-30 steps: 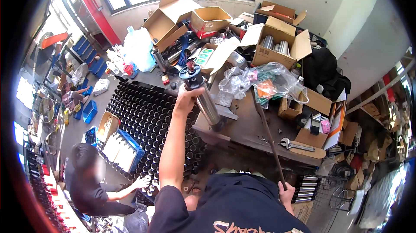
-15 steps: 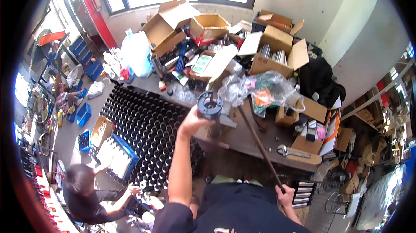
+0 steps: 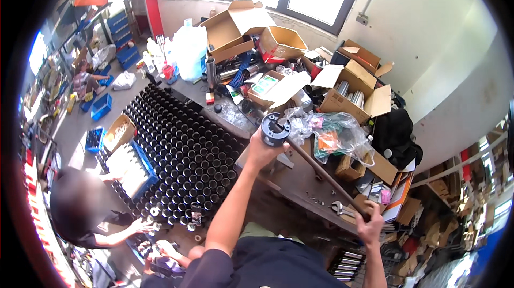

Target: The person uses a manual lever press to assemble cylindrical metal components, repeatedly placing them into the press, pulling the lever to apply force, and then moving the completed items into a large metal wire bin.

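Observation:
My left hand (image 3: 261, 152) grips a metal cylinder (image 3: 274, 129) held upright, its dark open end facing up, above the workbench (image 3: 300, 186). My right hand (image 3: 370, 222) holds the near end of a long thin dark rod (image 3: 321, 173). The rod slants up and left, and its far end meets the cylinder's top. Both hands are over the bench's front part.
Open cardboard boxes (image 3: 353, 92), a clear plastic bag (image 3: 332, 133), bottles and a wrench (image 3: 342, 210) crowd the bench. Several rows of black tubes (image 3: 182, 149) stand on the floor at left. A crouching person (image 3: 85, 213) reaches among them beside a blue crate (image 3: 131, 162).
My left hand has brought the cylinder from tilted and raised to upright and lower over the bench. The rod's far end now sits at the cylinder's top. The view has shifted.

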Demonstrator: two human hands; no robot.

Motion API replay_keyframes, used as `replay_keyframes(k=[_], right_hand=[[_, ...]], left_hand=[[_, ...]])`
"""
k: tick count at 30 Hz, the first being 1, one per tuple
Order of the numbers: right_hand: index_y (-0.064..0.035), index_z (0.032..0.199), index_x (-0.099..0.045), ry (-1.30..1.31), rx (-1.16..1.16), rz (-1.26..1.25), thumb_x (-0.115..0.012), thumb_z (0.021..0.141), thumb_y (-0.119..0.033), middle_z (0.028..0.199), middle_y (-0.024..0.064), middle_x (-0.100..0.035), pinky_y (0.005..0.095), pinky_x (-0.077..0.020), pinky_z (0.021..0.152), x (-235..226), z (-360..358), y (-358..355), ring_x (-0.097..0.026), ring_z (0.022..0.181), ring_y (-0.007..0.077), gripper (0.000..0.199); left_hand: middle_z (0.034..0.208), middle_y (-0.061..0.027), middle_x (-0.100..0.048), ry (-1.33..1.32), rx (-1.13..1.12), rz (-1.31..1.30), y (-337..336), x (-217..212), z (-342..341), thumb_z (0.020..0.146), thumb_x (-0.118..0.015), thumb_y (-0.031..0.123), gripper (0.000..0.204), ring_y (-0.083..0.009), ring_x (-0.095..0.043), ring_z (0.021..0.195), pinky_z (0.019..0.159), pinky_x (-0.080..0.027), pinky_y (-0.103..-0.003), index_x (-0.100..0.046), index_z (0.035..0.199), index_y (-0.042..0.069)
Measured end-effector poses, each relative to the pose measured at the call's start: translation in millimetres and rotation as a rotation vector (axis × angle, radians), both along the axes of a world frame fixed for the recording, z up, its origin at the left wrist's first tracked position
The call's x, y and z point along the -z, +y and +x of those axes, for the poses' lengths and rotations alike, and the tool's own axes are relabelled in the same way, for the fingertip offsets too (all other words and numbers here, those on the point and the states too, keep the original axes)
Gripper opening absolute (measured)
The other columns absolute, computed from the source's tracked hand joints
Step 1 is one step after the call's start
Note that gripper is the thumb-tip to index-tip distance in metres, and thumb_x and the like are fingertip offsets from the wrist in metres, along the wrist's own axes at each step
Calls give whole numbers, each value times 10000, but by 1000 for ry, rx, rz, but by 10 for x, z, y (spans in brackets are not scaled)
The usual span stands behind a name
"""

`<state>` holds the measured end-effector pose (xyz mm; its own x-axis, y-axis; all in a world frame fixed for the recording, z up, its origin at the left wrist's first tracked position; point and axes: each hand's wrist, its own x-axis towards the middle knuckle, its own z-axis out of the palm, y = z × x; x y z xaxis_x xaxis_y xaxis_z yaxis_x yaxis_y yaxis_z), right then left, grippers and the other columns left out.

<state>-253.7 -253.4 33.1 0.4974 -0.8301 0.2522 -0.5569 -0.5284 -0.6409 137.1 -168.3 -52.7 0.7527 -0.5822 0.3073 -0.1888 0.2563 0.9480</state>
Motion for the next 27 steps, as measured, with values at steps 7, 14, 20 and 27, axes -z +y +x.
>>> replay_keyframes(k=[7, 14, 20, 27], right_hand=[[-130, 887, -636, 300, -1380, -597, -671, 679, -208, 712, 19, -426, 316, -403, 562, -481, 1263, 633, -514, 650, 184, 225], [-152, 919, -666, 56, -2289, -947, -666, 744, -236, 774, -45, -556, 253, -389, 587, -621, 2771, 1629, -573, 739, 110, 194], [-119, 965, -706, 977, -1847, -667, -645, 716, -228, 750, 144, -692, 436, -552, 648, 223, 5063, 2584, -707, 727, 317, 278], [-237, 1063, -740, 764, -1537, -558, -659, 786, -259, 881, 88, -736, 395, -584, 770, 648, 6011, 2162, -723, 832, 272, 289]], left_hand=[[1083, -67, -661, 5, -43, -97, 358, 79, 315, 637, -916, 150, 636, -167, -610, 940, 871, -511, -333, -602, 1172, 9], [1041, -161, -575, -110, -750, -24, -22, 324, -869, 673, -834, 255, 650, -363, -519, 1070, 1020, -351, -525, -520, 1178, -7], [1281, -240, -441, 71, -577, -2, -119, -144, -1175, 731, -827, 384, 859, -408, -410, 1270, 1087, -320, -490, -408, 1366, -16], [1046, -154, -604, 1282, 576, -758, -1221, -754, -696, 914, -622, 543, 564, -227, -564, 1204, 922, -442, -386, -646, 1099, 10]])
